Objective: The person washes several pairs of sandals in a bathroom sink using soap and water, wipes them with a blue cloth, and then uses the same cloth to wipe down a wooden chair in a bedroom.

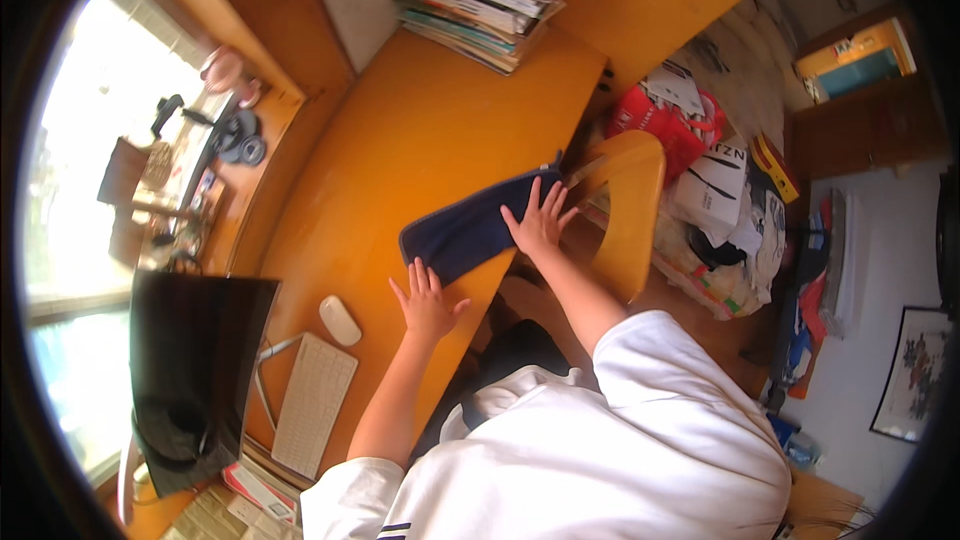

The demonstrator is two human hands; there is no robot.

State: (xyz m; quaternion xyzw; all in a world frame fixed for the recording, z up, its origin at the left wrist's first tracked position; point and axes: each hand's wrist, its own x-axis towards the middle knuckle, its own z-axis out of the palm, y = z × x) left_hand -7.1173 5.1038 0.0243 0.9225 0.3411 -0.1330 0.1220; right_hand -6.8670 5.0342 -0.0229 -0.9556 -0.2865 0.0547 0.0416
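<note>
A dark blue zippered fabric pouch [472,225] lies flat near the front edge of the orange wooden desk [420,127]. My left hand [427,300] is spread at the pouch's near left corner, its fingertips touching or just beside the fabric. On the pouch's right end rests my right hand [538,221], palm down with the fingers apart. Neither hand grips anything. The zipper pull shows at the far right corner, beyond my right hand.
Left of my left hand are a white mouse [340,320], a keyboard [315,405] and a black monitor [199,375]. A stack of books and papers [472,7] stands at the desk's far end. A wooden chair [637,217] and several bags, one a red bag [660,127], are at the right.
</note>
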